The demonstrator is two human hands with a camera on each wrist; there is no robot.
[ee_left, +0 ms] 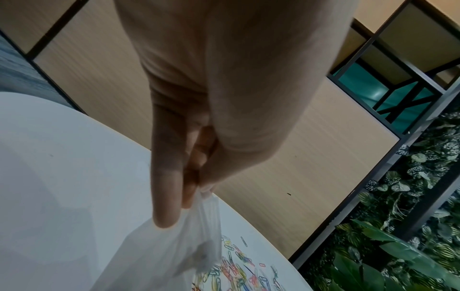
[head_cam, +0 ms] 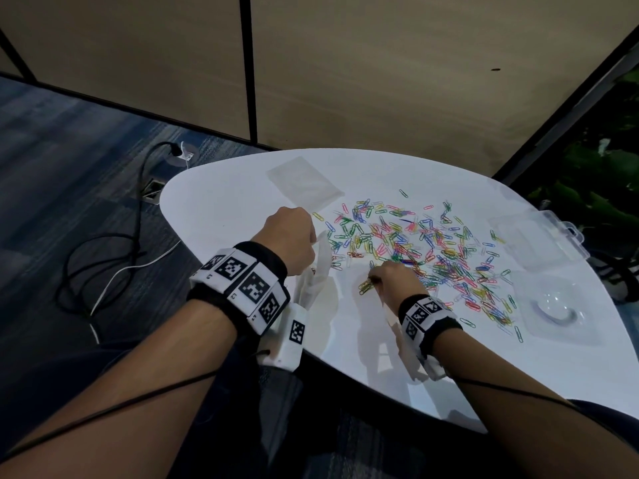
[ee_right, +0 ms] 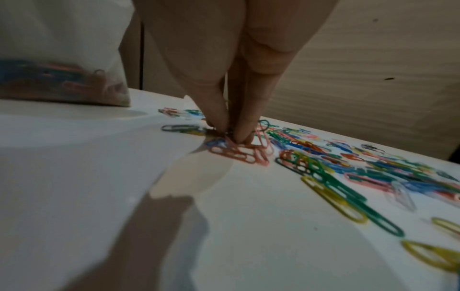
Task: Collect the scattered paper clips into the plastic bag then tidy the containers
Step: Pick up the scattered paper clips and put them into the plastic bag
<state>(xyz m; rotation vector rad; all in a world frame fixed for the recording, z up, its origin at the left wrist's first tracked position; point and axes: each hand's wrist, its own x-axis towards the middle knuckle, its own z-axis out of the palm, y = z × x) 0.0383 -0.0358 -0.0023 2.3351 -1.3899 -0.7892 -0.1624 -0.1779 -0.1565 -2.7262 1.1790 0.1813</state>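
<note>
**Under our fingertips, clips and bag**

At our right hand (head_cam: 392, 276), narrowed fingers (ee_right: 239, 126) pinch together on a few paper clips (ee_right: 239, 151) against the white table (head_cam: 224, 202); most clips lie scattered just beyond and to their right. Our left hand (head_cam: 290, 242) pinches the plastic bag (ee_left: 174, 246) by its top edge between thumb and fingers; it hangs below them, some clips inside.

A white rounded counter (head_cam: 221, 202) carries scattered coloured paper clips (head_cam: 432, 250) at centre, a flat plastic sleeve (head_cam: 304, 184) at eleven o'clock, clear containers (head_cam: 539, 236) at three.
</note>
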